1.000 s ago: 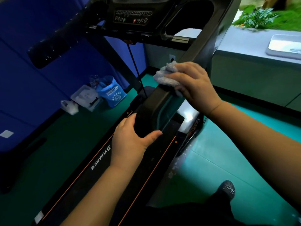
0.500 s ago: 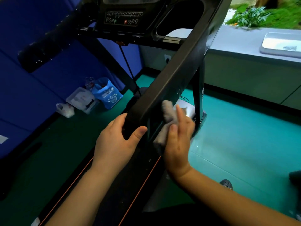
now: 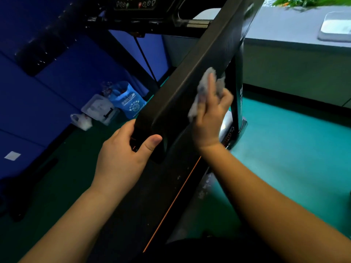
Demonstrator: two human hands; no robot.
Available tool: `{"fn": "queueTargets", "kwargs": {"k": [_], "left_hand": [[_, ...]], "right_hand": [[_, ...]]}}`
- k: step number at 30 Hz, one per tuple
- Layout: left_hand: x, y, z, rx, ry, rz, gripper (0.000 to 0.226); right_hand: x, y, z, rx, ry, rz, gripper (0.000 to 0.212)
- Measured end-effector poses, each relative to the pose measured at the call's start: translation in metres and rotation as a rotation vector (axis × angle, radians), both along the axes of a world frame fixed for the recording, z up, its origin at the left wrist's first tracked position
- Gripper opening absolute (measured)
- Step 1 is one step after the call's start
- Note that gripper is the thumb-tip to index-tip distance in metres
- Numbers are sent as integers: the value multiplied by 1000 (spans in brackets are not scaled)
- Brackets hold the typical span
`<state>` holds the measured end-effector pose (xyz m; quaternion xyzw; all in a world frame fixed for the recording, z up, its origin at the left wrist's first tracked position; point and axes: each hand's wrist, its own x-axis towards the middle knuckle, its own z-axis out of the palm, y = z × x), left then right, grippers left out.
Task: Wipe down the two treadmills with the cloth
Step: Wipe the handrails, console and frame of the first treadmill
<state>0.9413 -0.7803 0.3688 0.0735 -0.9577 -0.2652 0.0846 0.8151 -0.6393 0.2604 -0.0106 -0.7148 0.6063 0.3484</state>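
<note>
Blue padded wall (image 3: 47,95) on the left; the floor (image 3: 284,139) runs dark green beneath it — bright teal at right. A blue bag (image 3: 129,103), clear box (image 3: 96,109) and white bag (image 3: 81,120) sit against the wall. A grey table (image 3: 284,31) carries a white tray (image 3: 336,29).

Left forearm (image 3: 72,221), right forearm (image 3: 266,202): bare.

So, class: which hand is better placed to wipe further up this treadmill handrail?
Right. The right hand presses the cloth against the handrail; the left hand only grips its end.
</note>
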Motion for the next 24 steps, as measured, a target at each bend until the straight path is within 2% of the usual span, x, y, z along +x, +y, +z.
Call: {"fn": "queueTargets", "kwargs": {"k": [3, 5, 7, 9, 12, 17, 21, 24], "left_hand": [[0, 2, 2, 28, -6, 4, 56], [0, 1, 3, 38, -8, 3, 49], [0, 2, 2, 34, 17, -7, 55], [-1, 6, 2, 34, 62, -5, 63], [-8, 17, 8, 45, 117, -10, 62], [-21, 30, 15, -83, 76, -14, 52], [-29, 38, 18, -155, 66, 26, 44], [-36, 43, 18, -214, 71, 76, 43]], "right_hand": [[-34, 30, 4, -216, -213, -39, 53], [-27, 39, 11, -231, -190, -90, 54], [6, 31, 19, -160, -68, -82, 53], [48, 9, 20, -3, 46, 28, 50], [72, -19, 14, 199, 114, 167, 48], [32, -11, 13, 183, 127, 89, 45], [-30, 19, 32, 40, -14, -19, 48], [-72, 45, 41, 13, -91, -8, 48]]}}
